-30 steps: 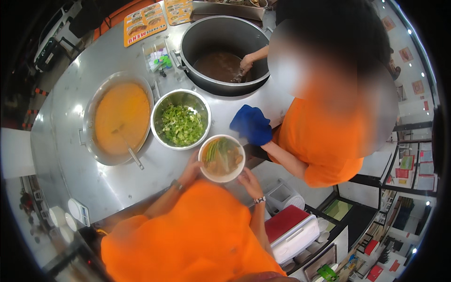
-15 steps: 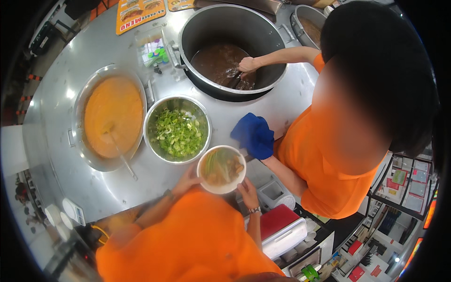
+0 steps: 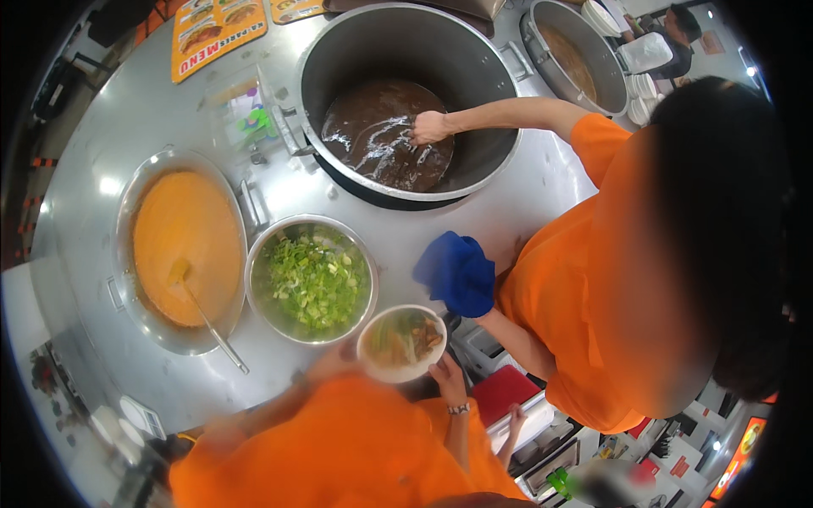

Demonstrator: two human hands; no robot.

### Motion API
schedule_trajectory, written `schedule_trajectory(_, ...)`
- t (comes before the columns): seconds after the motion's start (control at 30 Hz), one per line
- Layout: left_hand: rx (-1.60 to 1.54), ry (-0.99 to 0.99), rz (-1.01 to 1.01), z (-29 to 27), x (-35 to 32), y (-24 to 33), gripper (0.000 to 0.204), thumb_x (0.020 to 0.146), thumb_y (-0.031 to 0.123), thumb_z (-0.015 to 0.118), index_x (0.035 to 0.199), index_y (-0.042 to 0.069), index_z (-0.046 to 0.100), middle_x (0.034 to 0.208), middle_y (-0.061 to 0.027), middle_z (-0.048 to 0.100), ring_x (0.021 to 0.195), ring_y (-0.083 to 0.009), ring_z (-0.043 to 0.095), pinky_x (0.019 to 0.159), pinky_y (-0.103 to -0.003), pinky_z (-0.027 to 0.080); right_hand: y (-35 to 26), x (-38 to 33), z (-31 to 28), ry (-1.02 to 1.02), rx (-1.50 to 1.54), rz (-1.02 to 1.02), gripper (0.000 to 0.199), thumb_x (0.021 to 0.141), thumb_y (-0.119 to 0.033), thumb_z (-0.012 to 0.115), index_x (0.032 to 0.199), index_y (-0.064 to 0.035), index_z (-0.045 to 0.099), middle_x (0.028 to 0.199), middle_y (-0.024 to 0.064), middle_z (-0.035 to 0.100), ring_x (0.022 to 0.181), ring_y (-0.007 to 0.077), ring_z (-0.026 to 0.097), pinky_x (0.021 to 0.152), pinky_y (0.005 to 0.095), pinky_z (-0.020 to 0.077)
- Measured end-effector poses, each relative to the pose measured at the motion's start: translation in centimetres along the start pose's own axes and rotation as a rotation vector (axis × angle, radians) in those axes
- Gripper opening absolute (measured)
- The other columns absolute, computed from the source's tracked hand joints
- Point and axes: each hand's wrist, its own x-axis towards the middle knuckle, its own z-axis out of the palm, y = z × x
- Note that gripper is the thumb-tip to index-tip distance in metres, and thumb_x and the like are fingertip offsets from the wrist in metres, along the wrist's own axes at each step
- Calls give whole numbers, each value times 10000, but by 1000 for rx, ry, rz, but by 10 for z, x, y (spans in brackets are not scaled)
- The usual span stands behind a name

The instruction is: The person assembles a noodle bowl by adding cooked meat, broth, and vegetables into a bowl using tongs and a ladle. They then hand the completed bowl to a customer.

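Both hands cup the bowl [image 3: 401, 343], left hand [image 3: 332, 362] and right hand [image 3: 446, 379] at its rim. It has drawn nearer the chest than a second ago, off the greens bowl [image 3: 312, 278], so filling looks finished. Inside: pale noodles, brown topping, white rim.

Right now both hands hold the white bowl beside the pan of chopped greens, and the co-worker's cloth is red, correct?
Not quite: the head view shows the co-worker's cloth is blue. The left hand and right hand do hold the white bowl beside the pan of chopped greens.
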Motion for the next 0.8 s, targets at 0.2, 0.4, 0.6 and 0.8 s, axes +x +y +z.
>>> schedule_trajectory(0.2,52,-24,-118,-11,-5,13,997,793,47,834,1590,30,233,1594,-127,347,1461,-225,347,1222,-377,275,-5,-7,15,30,0,14,546,1005,-117,621,1490,35,422,1347,90,597,1174,146,585,965,299,488)
schedule_trajectory(0.4,-36,-15,-203,-7,-17,28,1009,798,74,843,1598,50,230,1566,-121,400,1440,-216,379,1206,-373,314,-5,-13,22,45,1,91,534,996,-86,620,1481,41,435,1323,101,615,1163,156,598,964,303,496)
schedule_trajectory(0.6,-28,18,-269,-12,-22,31,1028,796,78,844,1610,75,215,1578,-120,390,1447,-216,371,1211,-383,298,-1,-11,26,41,-57,114,519,986,-56,621,1467,46,455,1306,113,630,1143,162,613,955,306,507)
schedule_trajectory(0.8,-208,-14,-177,-9,-24,32,1035,786,64,843,1612,78,218,1598,-116,359,1460,-222,346,1213,-385,282,5,-14,31,83,-16,148,516,985,-57,621,1465,44,461,1304,115,634,1122,159,624,929,305,519)
